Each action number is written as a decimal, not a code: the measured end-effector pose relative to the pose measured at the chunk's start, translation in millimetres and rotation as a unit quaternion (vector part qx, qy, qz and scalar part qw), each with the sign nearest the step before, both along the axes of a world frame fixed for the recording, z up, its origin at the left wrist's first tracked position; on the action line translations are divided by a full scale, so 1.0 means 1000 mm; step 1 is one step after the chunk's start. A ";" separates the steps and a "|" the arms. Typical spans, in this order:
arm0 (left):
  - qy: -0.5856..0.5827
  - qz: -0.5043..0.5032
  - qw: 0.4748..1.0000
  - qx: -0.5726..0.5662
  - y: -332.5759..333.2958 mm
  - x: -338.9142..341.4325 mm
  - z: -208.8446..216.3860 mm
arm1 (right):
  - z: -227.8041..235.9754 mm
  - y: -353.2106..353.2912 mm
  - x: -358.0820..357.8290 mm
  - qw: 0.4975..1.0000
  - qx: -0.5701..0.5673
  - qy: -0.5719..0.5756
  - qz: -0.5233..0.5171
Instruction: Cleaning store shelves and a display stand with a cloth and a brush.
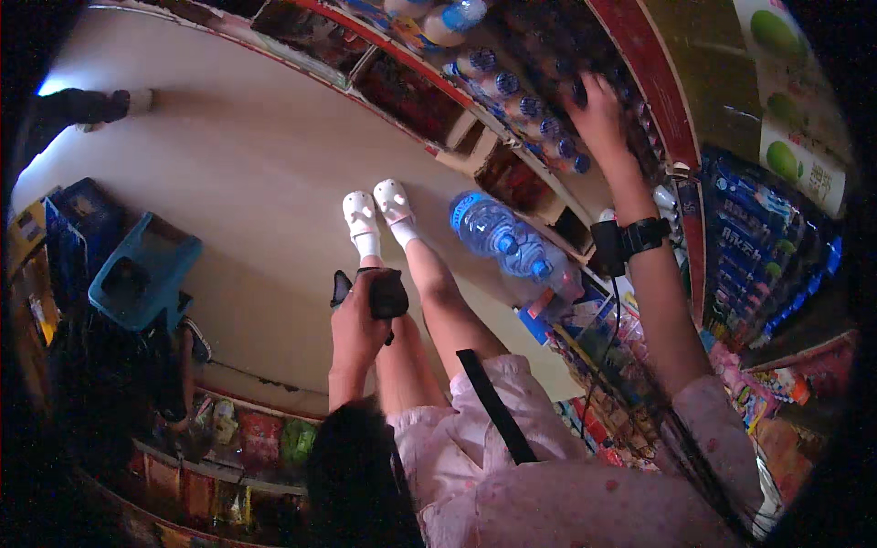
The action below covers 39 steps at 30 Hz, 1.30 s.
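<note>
My right hand (601,117) reaches up to a shelf among dark bottles. Its thumb and fingers close round the dark top of a bottle (579,91); the rest of that bottle is lost in shadow. A black band with a small black box is strapped to the right wrist. Beside this hand runs a row of pale bottles with blue caps (523,108). Lower down, over my legs, my left hand (358,318) is closed on a black object (388,293), perhaps of cloth, whose kind I cannot make out.
Large clear water bottles with blue caps (501,236) stand on the floor by the shelf. A blue plastic stool (142,274) is at the left, near a dark-haired person. Blue packs (767,247) and cartons (790,110) are stacked at the right. Packets fill a low shelf (260,434).
</note>
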<state>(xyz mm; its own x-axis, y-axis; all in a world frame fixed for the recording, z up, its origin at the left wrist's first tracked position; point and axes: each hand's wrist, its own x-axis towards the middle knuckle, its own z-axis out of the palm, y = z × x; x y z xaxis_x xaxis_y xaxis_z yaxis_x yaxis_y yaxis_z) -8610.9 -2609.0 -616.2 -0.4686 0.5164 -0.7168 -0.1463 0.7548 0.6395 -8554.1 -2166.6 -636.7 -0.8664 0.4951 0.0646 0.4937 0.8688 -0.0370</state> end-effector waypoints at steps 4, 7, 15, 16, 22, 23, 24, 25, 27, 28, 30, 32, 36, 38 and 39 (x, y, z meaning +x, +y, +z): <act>0.002 -0.015 1.000 0.013 -0.001 -0.004 -0.005 | 0.008 0.006 0.000 0.999 -0.036 0.000 0.023; -0.019 -0.020 1.000 -0.011 -0.003 0.002 -0.016 | 0.021 0.005 -0.009 0.997 -0.064 -0.015 0.042; -0.059 0.038 0.993 0.100 0.006 0.008 -0.019 | 0.034 -0.013 0.000 0.992 -0.106 -0.044 0.061; -0.064 0.052 0.992 0.098 0.008 0.009 -0.017 | 0.034 -0.014 -0.001 0.991 -0.104 -0.046 0.066; -0.084 -0.001 0.996 -0.037 0.025 -0.005 0.004 | 0.031 -0.008 0.007 0.987 -0.132 -0.050 0.077; -0.027 -0.016 0.999 -0.019 0.009 0.004 -0.014 | 0.038 -0.008 0.001 0.988 -0.127 -0.044 0.079; 0.030 -0.029 0.999 -0.005 -0.005 0.010 -0.024 | 0.046 -0.013 -0.008 0.988 -0.126 -0.038 0.085; 0.010 -0.028 1.000 -0.009 -0.003 0.008 -0.021 | 0.054 -0.012 -0.009 0.989 -0.117 -0.036 0.085; -0.030 -0.026 0.999 -0.018 0.002 0.003 -0.013 | 0.048 0.001 -0.003 0.990 -0.102 0.086 0.054; -0.022 -0.023 0.999 -0.009 0.002 0.003 -0.012 | 0.046 0.004 -0.004 0.993 -0.090 0.081 0.002; -0.010 -0.017 1.000 0.014 0.001 0.004 -0.012 | 0.040 0.019 -0.006 0.995 -0.058 0.043 -0.073; 0.011 -0.039 0.999 0.021 -0.002 0.009 -0.018 | 0.025 0.031 -0.008 0.996 -0.081 0.036 -0.024; 0.045 -0.057 0.997 0.007 -0.003 0.015 -0.018 | -0.001 0.044 -0.009 0.998 -0.042 0.041 -0.012; 0.047 -0.055 0.997 0.023 -0.004 0.018 -0.021 | -0.006 0.043 -0.011 0.999 -0.010 0.033 -0.035; 0.047 -0.055 0.997 0.031 -0.004 0.020 -0.023 | -0.006 0.045 -0.013 0.999 -0.024 0.031 -0.029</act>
